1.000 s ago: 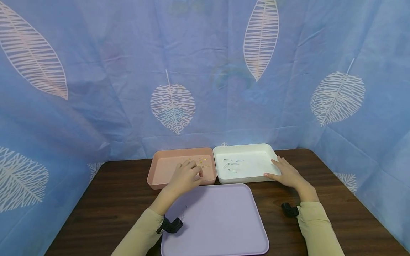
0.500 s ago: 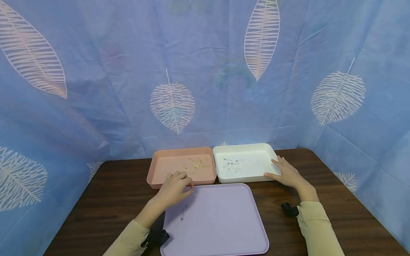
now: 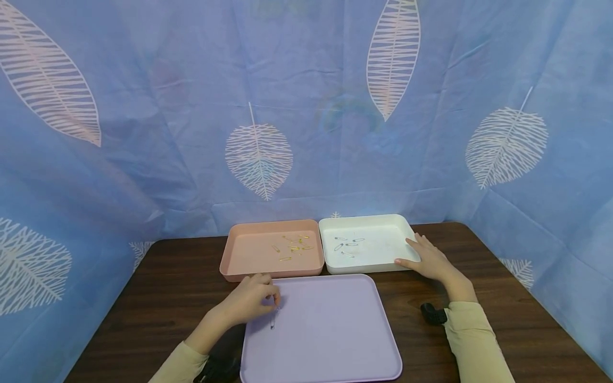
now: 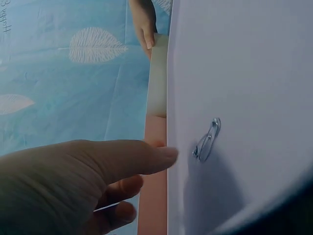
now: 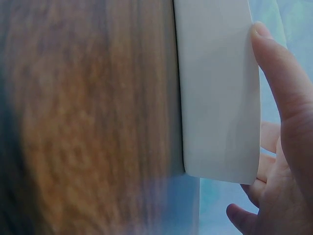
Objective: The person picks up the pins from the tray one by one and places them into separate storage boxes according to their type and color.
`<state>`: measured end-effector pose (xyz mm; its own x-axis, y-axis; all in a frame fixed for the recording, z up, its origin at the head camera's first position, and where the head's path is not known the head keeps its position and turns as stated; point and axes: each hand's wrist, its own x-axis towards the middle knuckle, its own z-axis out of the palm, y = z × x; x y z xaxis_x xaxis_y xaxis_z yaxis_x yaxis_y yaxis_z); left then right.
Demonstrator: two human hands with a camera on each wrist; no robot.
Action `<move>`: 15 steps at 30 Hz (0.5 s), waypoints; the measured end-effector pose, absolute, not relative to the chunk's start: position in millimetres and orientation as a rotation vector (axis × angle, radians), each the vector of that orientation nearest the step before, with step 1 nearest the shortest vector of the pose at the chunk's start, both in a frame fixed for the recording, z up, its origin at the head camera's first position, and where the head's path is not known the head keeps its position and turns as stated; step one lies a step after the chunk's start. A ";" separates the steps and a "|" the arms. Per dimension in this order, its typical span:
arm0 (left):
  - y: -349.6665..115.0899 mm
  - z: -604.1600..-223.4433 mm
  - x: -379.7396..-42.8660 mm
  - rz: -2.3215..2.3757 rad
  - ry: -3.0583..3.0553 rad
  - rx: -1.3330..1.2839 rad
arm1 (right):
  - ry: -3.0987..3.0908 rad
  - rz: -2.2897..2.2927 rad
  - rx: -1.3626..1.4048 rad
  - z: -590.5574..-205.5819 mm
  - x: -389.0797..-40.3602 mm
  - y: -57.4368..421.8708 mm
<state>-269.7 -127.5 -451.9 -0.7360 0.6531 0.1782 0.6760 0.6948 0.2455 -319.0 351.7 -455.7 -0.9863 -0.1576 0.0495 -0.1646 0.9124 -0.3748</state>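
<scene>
My left hand (image 3: 256, 297) hovers over the far left corner of the lilac tray (image 3: 330, 340), its fingers loosely bent. In the left wrist view, two silver safety pins (image 4: 209, 139) lie together on that tray just past the thumb tip; nothing shows between thumb and fingers. My right hand (image 3: 431, 260) rests on the near right corner of the white tray (image 3: 404, 234), thumb on the front rim and fingers along the right side. Several silver safety pins (image 3: 351, 244) lie inside that tray. In the pink tray (image 3: 239, 250) are several gold safety pins (image 3: 294, 248).
The pink and white trays stand side by side at the back of the dark wooden table (image 3: 182, 287), with the lilac tray in front of them. A blue leaf-patterned cloth (image 3: 306, 159) hangs behind and on both sides of the table.
My left hand has moved from above the pink tray back toward me, to the lilac tray's far left corner. A gold safety pin at the pink tray's front is now uncovered. My right hand stays put.
</scene>
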 end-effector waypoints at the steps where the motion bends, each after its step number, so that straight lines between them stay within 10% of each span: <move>1: -128.9 -451.7 -268.7 -0.474 -2.834 -1.125 | -3.055 0.603 0.257 -455.6 -318.9 351.6; 15: -133.8 -452.2 -264.0 -0.484 -2.946 -1.200 | -3.052 0.619 0.262 -452.4 -316.3 350.3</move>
<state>-264.0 -133.8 -452.2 -0.7192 0.6935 0.0422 0.6705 0.6769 0.3037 -316.3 350.3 -452.4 -0.9858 -0.1605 0.0492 -0.1670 0.9075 -0.3854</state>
